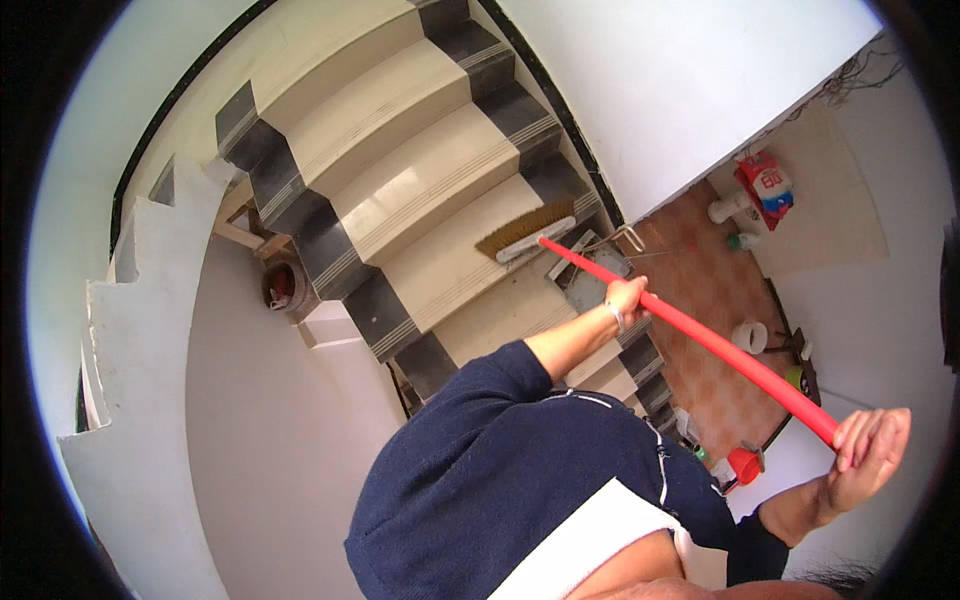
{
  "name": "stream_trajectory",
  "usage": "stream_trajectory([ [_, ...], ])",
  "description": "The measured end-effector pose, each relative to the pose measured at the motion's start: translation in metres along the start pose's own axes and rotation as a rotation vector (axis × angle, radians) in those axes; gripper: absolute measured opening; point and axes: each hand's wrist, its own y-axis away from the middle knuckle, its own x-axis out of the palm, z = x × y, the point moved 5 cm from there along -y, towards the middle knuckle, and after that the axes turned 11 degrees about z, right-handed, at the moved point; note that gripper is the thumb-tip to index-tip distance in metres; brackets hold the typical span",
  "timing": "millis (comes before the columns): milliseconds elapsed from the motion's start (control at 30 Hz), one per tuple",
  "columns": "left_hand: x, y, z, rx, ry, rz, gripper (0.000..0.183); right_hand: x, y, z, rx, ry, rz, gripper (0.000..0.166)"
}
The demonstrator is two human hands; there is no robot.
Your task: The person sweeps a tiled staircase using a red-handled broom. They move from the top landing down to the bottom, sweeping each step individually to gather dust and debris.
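A broom with a long red handle (pixel 739 360) and a white head (pixel 536 240) with brown bristles (pixel 525 223) slants across the view. My left hand (pixel 628 296), with a bracelet at its wrist, grips the lower part of the handle. Around its upper end my right hand (pixel 870 446) is closed. The bristles lie over a cream stair tread (pixel 457 247) beside its dark border. Just below the broom head sits what looks like a grey dustpan (pixel 596 274) with loose dirt in it and a bent handle (pixel 631 238); my left forearm and the broom handle partly cover that area.
Cream stairs with black-and-grey borders (pixel 375 300) climb toward the top. A white stepped wall (pixel 142 360) curves along the left. On the lower tiled floor (pixel 697 277) stand a white bucket (pixel 750 337), a red container (pixel 744 466) and a red printed bag (pixel 766 187).
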Motion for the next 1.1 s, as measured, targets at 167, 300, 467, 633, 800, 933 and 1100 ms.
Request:
stream_trajectory([
  [167, 0.021, 0.048, 0.015, 0.005, 0.068, 0.005, 0.022, -0.042, -0.002, 0.04, -0.043, 0.227, 0.151, 0.02],
  [300, 0.04, 0.095, -0.027, 0.198, 0.069, 0.04, 0.025, -0.089, 0.017, 0.07, -0.169, 0.6, 0.386, 0.007],
  [467, -0.059, 0.056, -0.099, 0.365, 0.057, -0.104, 0.023, 0.044, -0.008, -0.009, -0.189, 0.062, 0.064, 0.016],
  [633, -0.097, 0.05, -0.061, 0.217, 0.137, -0.171, 0.016, 0.08, -0.019, -0.027, -0.033, -0.173, 0.224, 0.02],
  [800, -0.053, 0.053, -0.015, 0.194, 0.313, -0.014, 0.016, 0.039, -0.032, 0.017, -0.16, -0.113, 0.373, 0.022],
  [933, -0.01, 0.097, -0.008, 0.18, 0.335, -0.014, 0.019, 0.037, -0.041, 0.058, -0.368, -0.087, 0.785, 0.016],
  [1100, -0.021, 0.167, -0.042, 0.411, 0.331, -0.058, 0.023, 0.016, -0.047, 0.038, -0.382, -0.311, 0.743, 0.017],
])
